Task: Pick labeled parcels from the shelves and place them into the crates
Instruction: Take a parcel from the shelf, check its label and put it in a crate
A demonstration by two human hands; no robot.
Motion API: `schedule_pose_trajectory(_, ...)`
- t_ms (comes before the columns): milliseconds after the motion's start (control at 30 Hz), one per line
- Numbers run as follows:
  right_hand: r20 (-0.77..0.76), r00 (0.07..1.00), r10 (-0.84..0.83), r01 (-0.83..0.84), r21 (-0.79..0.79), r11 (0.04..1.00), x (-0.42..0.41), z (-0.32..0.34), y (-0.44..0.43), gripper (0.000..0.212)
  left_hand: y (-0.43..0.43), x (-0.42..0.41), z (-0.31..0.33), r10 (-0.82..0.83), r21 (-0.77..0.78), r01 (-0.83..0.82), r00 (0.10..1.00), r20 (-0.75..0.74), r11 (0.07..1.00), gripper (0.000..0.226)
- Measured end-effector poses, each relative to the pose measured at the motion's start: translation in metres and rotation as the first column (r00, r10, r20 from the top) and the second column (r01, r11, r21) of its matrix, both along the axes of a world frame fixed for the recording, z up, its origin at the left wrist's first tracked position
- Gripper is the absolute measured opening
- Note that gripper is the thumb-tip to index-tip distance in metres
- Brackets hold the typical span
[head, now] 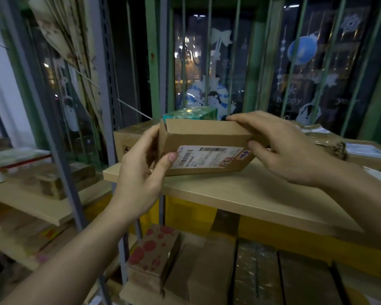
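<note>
At 9 o'clock in the frame, a neighbouring rack holds flat packages (15, 157) on a pale board, well apart from the work.

The left hand (141, 170) comes up from 7 o'clock and grips the left end of a brown cardboard parcel (205, 137). Its thumb presses the left edge of the shipping label (207, 156), and its fingers curl behind the end flap.

The parcel is at the centre, over the front of the shelf board (262, 194). Its long axis runs 9 to 3 o'clock, and the labelled face is tipped towards the camera. I cannot tell whether its lower edge touches the board or sits just above it. Behind it, at 12 o'clock, are a teal shrink-wrapped box (189, 113) and a larger carton (130, 139).

The right hand (279, 148) comes in from 4 o'clock and grips the right end. Its fingers lie over the top rear edge, and its thumb is on the front face beside the label.

Each hand holds one end, so neither is nearer. Lifting the parcel away would likely mean drawing it towards 6 o'clock, broadside on.

Taped and wrapped parcels (330, 142) lie on the board at 3 o'clock.

Below the board, at 6 o'clock, is a yellow container (185, 212), possibly a crate, though too little of it shows to say. At 7 o'clock, on the lower level, stands a box with red dots (154, 249).
</note>
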State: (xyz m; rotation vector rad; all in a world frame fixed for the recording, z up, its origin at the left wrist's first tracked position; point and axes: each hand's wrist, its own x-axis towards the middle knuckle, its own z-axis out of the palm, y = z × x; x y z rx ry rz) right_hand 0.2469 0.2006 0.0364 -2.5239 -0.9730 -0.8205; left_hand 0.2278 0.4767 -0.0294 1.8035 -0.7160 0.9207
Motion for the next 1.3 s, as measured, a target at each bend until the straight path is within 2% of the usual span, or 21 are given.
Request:
schedule_pose_trajectory(67,0.026,1.0,-0.01,0.009,0.051,0.999,0.002,0.001,0.0,0.06,0.003,0.001,0.004,0.005,-0.036,-0.006,1.0,-0.013,0.999,0.044)
schedule_pose_trajectory(167,0.056,0.998,0.0,-0.014,0.239,0.971,0.007,0.0,-0.002,0.063,0.006,0.002,0.006,0.008,-0.175,-0.019,0.998,-0.067,0.984,0.041)
schedule_pose_trajectory(233,-0.031,0.998,0.062,-0.046,0.381,0.923,0.008,-0.001,-0.002,0.069,0.006,0.001,0.003,-0.022,-0.273,-0.013,0.992,-0.127,0.962,0.041)
schedule_pose_trajectory(300,-0.109,0.989,0.105,-0.044,0.459,0.887,0.007,-0.002,-0.001,0.075,0.004,0.0,-0.002,-0.061,-0.347,-0.008,0.98,-0.188,0.938,0.042)
schedule_pose_trajectory(367,-0.124,0.984,0.125,-0.046,0.505,0.862,0.008,-0.001,-0.002,0.07,0.0,-0.002,-0.007,-0.104,-0.41,-0.005,0.965,-0.241,0.912,0.037)
schedule_pose_trajectory(433,-0.113,0.982,0.154,-0.067,0.549,0.833,0.009,0.001,-0.003,0.054,-0.003,-0.005,-0.01,-0.136,-0.462,-0.014,0.948,-0.289,0.887,0.031)
schedule_pose_trajectory(533,-0.097,0.978,0.187,-0.102,0.556,0.825,0.008,0.001,-0.009,0.035,-0.009,-0.014,-0.01,-0.173,-0.541,-0.031,0.931,-0.322,0.84,0.027)
schedule_pose_trajectory(700,-0.212,0.942,0.259,-0.146,0.434,0.889,-0.006,-0.001,-0.016,0.067,-0.024,-0.026,-0.004,-0.195,-0.634,-0.09,0.91,-0.366,0.768,0.027)
schedule_pose_trajectory(800,-0.23,0.927,0.297,-0.164,0.464,0.871,-0.01,-0.002,-0.025,0.067,-0.036,-0.03,-0.002,-0.2,-0.656,-0.13,0.893,-0.404,0.744,0.031)
schedule_pose_trajectory(967,-0.256,0.913,0.318,-0.163,0.485,0.859,-0.016,-0.003,-0.049,0.067,-0.058,-0.047,-0.002,-0.093,-0.554,-0.18,0.899,-0.427,0.813,0.066)
schedule_pose_trajectory(1167,-0.293,0.885,0.362,-0.149,0.559,0.816,-0.021,-0.009,-0.066,0.057,-0.081,-0.071,-0.01,-0.051,-0.525,-0.217,0.893,-0.448,0.823,0.064)
schedule_pose_trajectory(1300,-0.364,0.871,0.331,-0.132,0.474,0.87,-0.024,-0.015,-0.077,0.075,-0.077,-0.085,-0.009,-0.03,-0.529,-0.235,0.896,-0.443,0.815,0.064)
